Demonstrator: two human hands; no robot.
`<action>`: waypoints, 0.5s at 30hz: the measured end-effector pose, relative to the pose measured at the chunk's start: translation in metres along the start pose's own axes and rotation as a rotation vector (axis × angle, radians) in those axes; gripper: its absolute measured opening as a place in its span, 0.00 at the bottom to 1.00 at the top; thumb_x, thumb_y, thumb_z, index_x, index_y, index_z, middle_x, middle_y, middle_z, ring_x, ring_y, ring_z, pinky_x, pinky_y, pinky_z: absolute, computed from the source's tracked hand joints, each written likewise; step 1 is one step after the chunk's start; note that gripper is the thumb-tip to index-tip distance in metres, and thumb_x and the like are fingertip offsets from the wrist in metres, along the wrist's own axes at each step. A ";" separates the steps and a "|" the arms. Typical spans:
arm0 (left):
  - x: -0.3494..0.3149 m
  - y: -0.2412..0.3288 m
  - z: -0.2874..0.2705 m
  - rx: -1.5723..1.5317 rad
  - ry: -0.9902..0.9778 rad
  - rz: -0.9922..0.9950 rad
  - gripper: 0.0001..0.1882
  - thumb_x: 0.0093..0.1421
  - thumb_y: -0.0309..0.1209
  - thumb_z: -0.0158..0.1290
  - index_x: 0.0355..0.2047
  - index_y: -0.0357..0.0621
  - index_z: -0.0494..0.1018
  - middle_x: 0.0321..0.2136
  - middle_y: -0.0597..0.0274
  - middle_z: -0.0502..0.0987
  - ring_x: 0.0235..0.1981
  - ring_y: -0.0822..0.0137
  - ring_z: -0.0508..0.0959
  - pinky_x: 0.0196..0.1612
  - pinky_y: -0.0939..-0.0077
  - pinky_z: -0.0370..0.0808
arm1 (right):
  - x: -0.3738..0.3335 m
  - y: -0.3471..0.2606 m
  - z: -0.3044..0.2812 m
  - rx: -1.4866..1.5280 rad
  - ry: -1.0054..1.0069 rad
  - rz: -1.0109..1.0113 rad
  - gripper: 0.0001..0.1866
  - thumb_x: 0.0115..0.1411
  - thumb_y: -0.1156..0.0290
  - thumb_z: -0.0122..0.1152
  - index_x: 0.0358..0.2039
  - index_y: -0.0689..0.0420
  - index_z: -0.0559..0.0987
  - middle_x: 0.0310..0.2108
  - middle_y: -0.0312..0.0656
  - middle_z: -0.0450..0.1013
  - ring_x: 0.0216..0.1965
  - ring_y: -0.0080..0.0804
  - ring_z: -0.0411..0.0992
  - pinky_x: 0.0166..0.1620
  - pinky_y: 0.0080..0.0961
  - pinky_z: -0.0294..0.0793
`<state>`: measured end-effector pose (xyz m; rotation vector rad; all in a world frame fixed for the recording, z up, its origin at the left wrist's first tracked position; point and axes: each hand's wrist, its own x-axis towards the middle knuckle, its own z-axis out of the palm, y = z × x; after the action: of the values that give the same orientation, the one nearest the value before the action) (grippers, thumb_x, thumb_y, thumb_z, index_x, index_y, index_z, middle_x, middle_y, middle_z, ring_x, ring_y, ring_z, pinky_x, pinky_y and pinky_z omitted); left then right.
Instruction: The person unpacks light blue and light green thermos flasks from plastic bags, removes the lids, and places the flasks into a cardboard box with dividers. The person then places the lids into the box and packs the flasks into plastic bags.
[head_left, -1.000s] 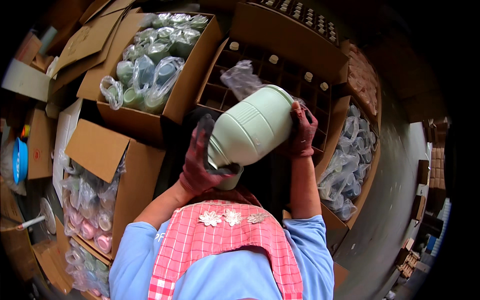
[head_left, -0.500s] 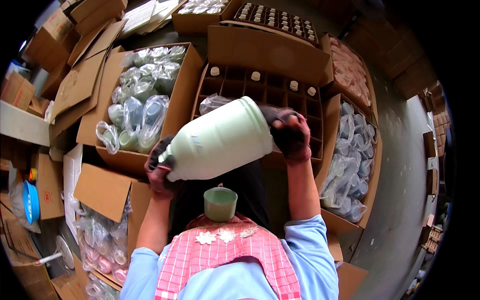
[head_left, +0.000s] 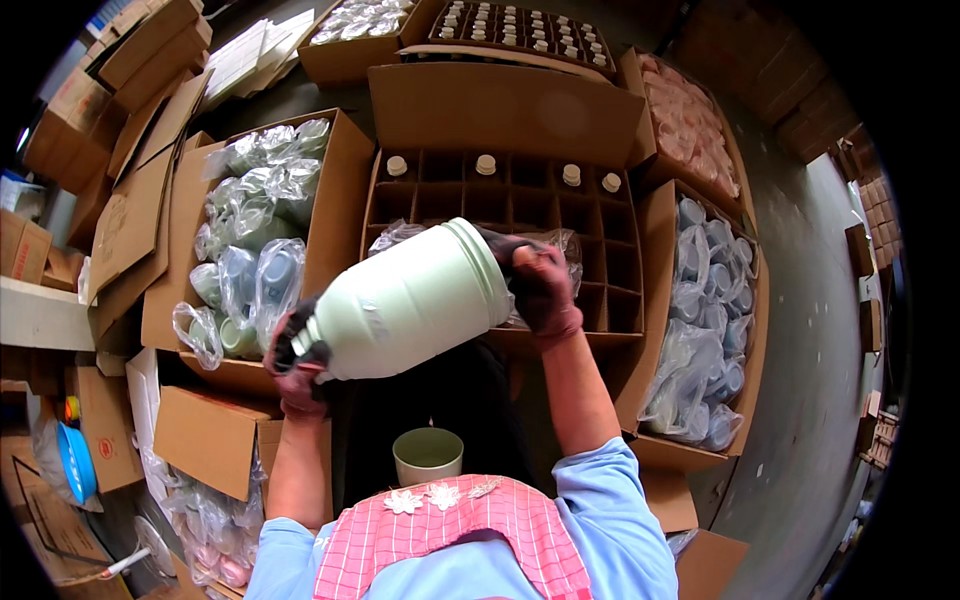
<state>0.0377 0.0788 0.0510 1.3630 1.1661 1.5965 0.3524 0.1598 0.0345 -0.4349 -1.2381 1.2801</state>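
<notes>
A large pale green plastic bottle [head_left: 410, 300] lies tilted across both my hands above my lap, its narrow neck to the left and its broad base up to the right. My left hand [head_left: 295, 365], in a dark glove with a reddish cuff, is closed round the neck. At the base end, my gloved right hand [head_left: 545, 290] grips the rim, some of its fingers hidden behind it. A green cup [head_left: 428, 468] stands mouth-up at my lap, beside the pink checked apron [head_left: 450, 525]. Crumpled clear plastic [head_left: 565, 250] shows behind the bottle.
Ahead is a carton with cardboard dividers [head_left: 525, 205] and several white-capped bottles [head_left: 485, 165]. Cartons of bagged green cups [head_left: 270, 215] and bagged blue cups [head_left: 715, 290] flank it. Folded cardboard [head_left: 135, 220] leans at left, above a carton of bagged pink pieces [head_left: 220, 545].
Both hands and the bottle have shifted left and slightly down in view, with the bottle still held at both ends. The green cup's opening now shows more. The whole view has shifted a little.
</notes>
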 end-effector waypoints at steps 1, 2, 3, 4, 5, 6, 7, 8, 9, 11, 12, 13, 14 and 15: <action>0.006 0.003 0.005 -0.120 0.027 -0.066 0.28 0.45 0.32 0.58 0.47 0.31 0.70 0.44 0.56 0.74 0.46 0.63 0.72 0.53 0.69 0.66 | -0.005 0.006 -0.010 0.460 0.058 0.033 0.19 0.61 0.60 0.46 0.37 0.64 0.75 0.39 0.44 0.74 0.40 0.29 0.71 0.44 0.24 0.69; 0.010 0.000 0.004 -0.126 0.022 -0.075 0.28 0.46 0.33 0.60 0.47 0.31 0.70 0.44 0.55 0.73 0.46 0.63 0.72 0.52 0.68 0.66 | -0.001 0.004 -0.014 0.235 0.166 0.173 0.18 0.58 0.58 0.50 0.37 0.61 0.75 0.35 0.42 0.73 0.40 0.29 0.71 0.44 0.22 0.68; 0.011 -0.009 0.002 -0.090 0.014 -0.063 0.29 0.45 0.33 0.60 0.47 0.31 0.70 0.44 0.55 0.73 0.46 0.63 0.72 0.52 0.68 0.66 | 0.004 0.001 -0.011 0.285 0.216 0.295 0.18 0.57 0.58 0.52 0.38 0.61 0.75 0.35 0.41 0.73 0.40 0.29 0.71 0.45 0.22 0.68; 0.011 -0.022 -0.001 -0.053 0.006 -0.051 0.29 0.45 0.34 0.61 0.47 0.31 0.70 0.44 0.55 0.73 0.46 0.63 0.72 0.52 0.68 0.66 | 0.011 0.001 -0.002 0.335 0.267 0.417 0.18 0.57 0.58 0.54 0.38 0.60 0.75 0.35 0.41 0.73 0.40 0.28 0.70 0.45 0.21 0.68; 0.016 -0.032 0.001 -0.024 -0.009 -0.030 0.30 0.45 0.35 0.62 0.47 0.31 0.70 0.44 0.55 0.73 0.46 0.63 0.72 0.52 0.68 0.66 | 0.018 0.004 0.005 0.378 0.318 0.528 0.17 0.56 0.59 0.56 0.39 0.60 0.75 0.35 0.40 0.73 0.40 0.28 0.70 0.45 0.21 0.68; 0.021 -0.030 0.012 0.108 -0.048 0.013 0.31 0.44 0.37 0.63 0.46 0.31 0.70 0.45 0.55 0.74 0.46 0.62 0.72 0.52 0.68 0.66 | 0.021 0.021 0.014 0.235 0.406 0.550 0.19 0.53 0.60 0.62 0.40 0.59 0.74 0.34 0.36 0.72 0.39 0.25 0.68 0.46 0.21 0.67; 0.028 -0.034 0.020 0.117 -0.079 0.084 0.29 0.43 0.33 0.62 0.45 0.30 0.71 0.44 0.55 0.74 0.45 0.62 0.73 0.52 0.69 0.65 | 0.020 0.024 0.016 -0.062 0.393 0.492 0.18 0.50 0.64 0.66 0.39 0.59 0.73 0.32 0.33 0.70 0.36 0.22 0.67 0.44 0.20 0.67; 0.028 -0.042 0.018 0.099 -0.052 -0.004 0.27 0.44 0.32 0.60 0.45 0.30 0.71 0.44 0.55 0.74 0.45 0.62 0.73 0.52 0.70 0.66 | 0.018 0.033 0.009 -0.054 0.399 0.511 0.18 0.49 0.64 0.67 0.37 0.58 0.73 0.32 0.32 0.70 0.35 0.22 0.67 0.42 0.20 0.67; 0.030 -0.050 0.017 0.078 -0.022 -0.085 0.26 0.46 0.32 0.58 0.45 0.30 0.71 0.44 0.54 0.74 0.44 0.62 0.74 0.52 0.70 0.66 | 0.016 0.044 -0.002 -0.050 0.402 0.525 0.17 0.48 0.65 0.68 0.35 0.58 0.73 0.31 0.32 0.70 0.34 0.22 0.66 0.41 0.19 0.67; 0.043 -0.065 0.013 -0.135 0.053 -0.349 0.22 0.50 0.32 0.51 0.45 0.32 0.71 0.44 0.54 0.74 0.43 0.62 0.74 0.51 0.71 0.67 | 0.003 0.060 -0.015 -0.114 0.311 0.446 0.16 0.47 0.69 0.69 0.33 0.58 0.72 0.30 0.31 0.69 0.33 0.21 0.66 0.39 0.20 0.68; 0.038 -0.108 -0.015 -0.316 0.149 -0.441 0.20 0.54 0.34 0.46 0.45 0.34 0.71 0.44 0.55 0.74 0.44 0.60 0.74 0.51 0.70 0.68 | 0.001 0.064 -0.015 -0.367 0.257 0.323 0.16 0.45 0.72 0.69 0.32 0.59 0.71 0.32 0.36 0.72 0.35 0.28 0.69 0.40 0.20 0.68; 0.031 -0.131 -0.033 -0.717 0.246 -0.597 0.21 0.58 0.37 0.44 0.48 0.39 0.70 0.47 0.56 0.73 0.48 0.58 0.72 0.52 0.62 0.67 | 0.001 0.071 -0.022 -0.454 0.227 0.213 0.17 0.44 0.73 0.68 0.33 0.59 0.71 0.34 0.39 0.72 0.37 0.32 0.70 0.41 0.22 0.68; 0.035 -0.130 -0.034 -0.780 0.254 -0.705 0.21 0.59 0.40 0.42 0.49 0.42 0.69 0.49 0.56 0.72 0.49 0.57 0.71 0.53 0.58 0.66 | -0.002 0.080 -0.033 -0.543 0.205 0.104 0.17 0.43 0.74 0.68 0.33 0.59 0.71 0.37 0.42 0.73 0.39 0.36 0.70 0.42 0.24 0.69; 0.040 -0.127 -0.037 -0.843 0.266 -0.808 0.22 0.61 0.42 0.41 0.50 0.44 0.68 0.50 0.57 0.71 0.51 0.56 0.69 0.54 0.55 0.65 | 0.000 0.086 -0.044 -0.628 0.175 -0.008 0.18 0.42 0.75 0.68 0.33 0.59 0.71 0.39 0.44 0.73 0.41 0.40 0.71 0.43 0.26 0.69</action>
<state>-0.0095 0.1512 -0.0572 0.0977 0.8390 1.3883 0.3495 0.2028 -0.0520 -0.9670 -1.4741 0.8015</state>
